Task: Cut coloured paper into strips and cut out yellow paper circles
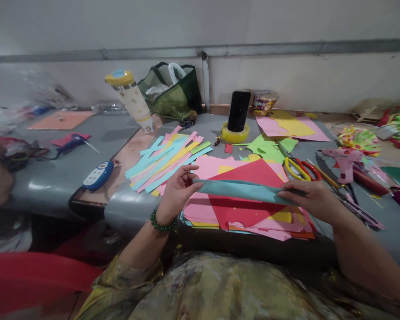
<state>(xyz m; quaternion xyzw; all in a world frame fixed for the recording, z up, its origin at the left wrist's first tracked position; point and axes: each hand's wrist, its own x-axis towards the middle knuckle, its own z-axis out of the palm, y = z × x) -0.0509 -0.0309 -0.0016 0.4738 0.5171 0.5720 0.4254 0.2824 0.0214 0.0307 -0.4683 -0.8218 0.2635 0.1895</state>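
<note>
Left hand [177, 191] and right hand [311, 196] are pinching one blue strip [238, 191], grip pretty snug at both ends; behind that strip, one bag [178, 101] is holding white plastic [157, 90].

The left hand [180, 193], with a dark green beaded bracelet [162, 224] at its wrist, and the right hand [311, 195] hold a long light-blue paper strip [240, 190] by its ends, above a red paper sheet [233, 214] lying on a stack of mostly pink paper [198, 209]. To the left, narrow pink, blue and yellow paper strips [173, 158] lie in a loose fan. Farther back, a black phone [239, 111] stands upright in a yellow tape roll [235, 134], while a pink glue gun [346, 162] lies right of the stack and a cream, yellow-lidded tumbler [132, 100] stands beside a green bag [175, 95].
</note>
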